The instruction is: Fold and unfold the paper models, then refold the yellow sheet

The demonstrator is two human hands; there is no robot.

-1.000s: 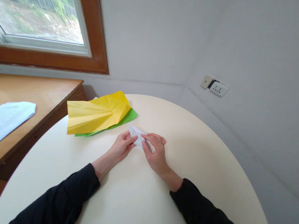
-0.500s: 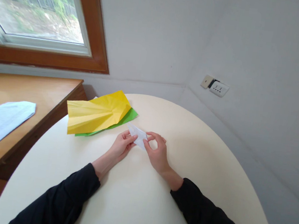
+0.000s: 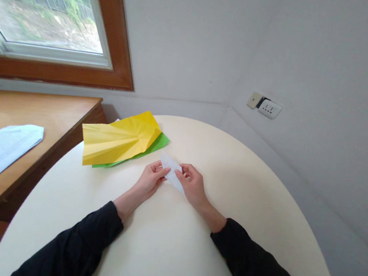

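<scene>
Room: daylight is coming through a window (image 3: 45, 9) at the left, while a round white bench (image 3: 257, 200) is filling the foreground.
Wooden bench (image 3: 47, 107): it is standing at the far left, carrying a light-blue sheet (image 3: 4, 154).
Yellow sheet (image 3: 116, 141): creased, it is lying on the white bench, with a green sheet (image 3: 161, 142) showing from beneath.
Left hand (image 3: 148, 179): it is grasping the white paper's left side, thumb on top, fingers curling below; this is probably serving as the steadying grip, best kept light.
White paper (image 3: 172, 180): small and folded-looking, it is sitting between both hands, slanting down toward the right; whether it is touching the white bench, one cannot tell.
Right hand (image 3: 194, 186): it is pinching the paper's right side, thumb on top; lining edges up before pressing would likely be giving cleaner creases, since thin paper is probably wrinkling under a hard squeeze.
Wall socket (image 3: 270, 109): it is sitting on the right-hand wall, well apart from the hands.
</scene>
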